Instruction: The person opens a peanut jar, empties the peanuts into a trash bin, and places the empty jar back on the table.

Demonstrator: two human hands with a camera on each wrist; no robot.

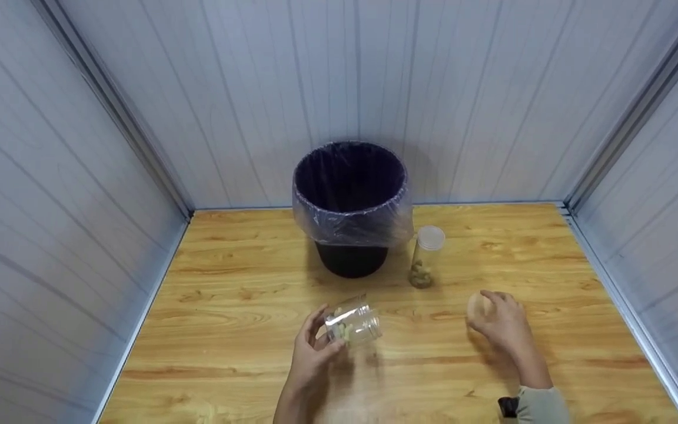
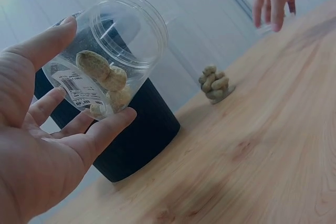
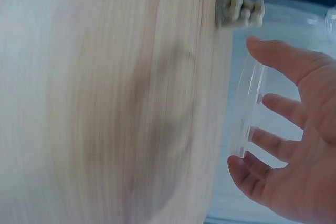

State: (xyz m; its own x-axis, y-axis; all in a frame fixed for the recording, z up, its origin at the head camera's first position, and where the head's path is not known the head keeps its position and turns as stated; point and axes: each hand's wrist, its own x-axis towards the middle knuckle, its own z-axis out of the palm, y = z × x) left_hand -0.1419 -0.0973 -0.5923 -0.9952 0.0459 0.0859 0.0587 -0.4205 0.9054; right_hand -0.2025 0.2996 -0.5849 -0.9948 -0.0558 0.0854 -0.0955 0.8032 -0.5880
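My left hand (image 1: pixel 311 353) grips a clear, wide-mouthed jar (image 1: pixel 352 321) near its base, tilted with the open mouth toward the right. Inside it lie a few peanuts (image 2: pixel 102 72), and a white barcode label (image 2: pixel 81 88) shows on the jar's bottom. Off to the right, my right hand (image 1: pixel 502 323) holds a clear round lid (image 3: pixel 249 103) by its rim, above the table. A taller clear jar (image 1: pixel 427 253) stands capped behind and between the hands, with several peanuts (image 1: pixel 420 274) in its lower part.
A black bin (image 1: pixel 352 259) lined with a translucent purple bag (image 1: pixel 354 227) stands at the back, left of the tall jar. Pale panelled walls (image 1: pixel 245 106) enclose the wooden table (image 1: pixel 221 330) at the back and both sides.
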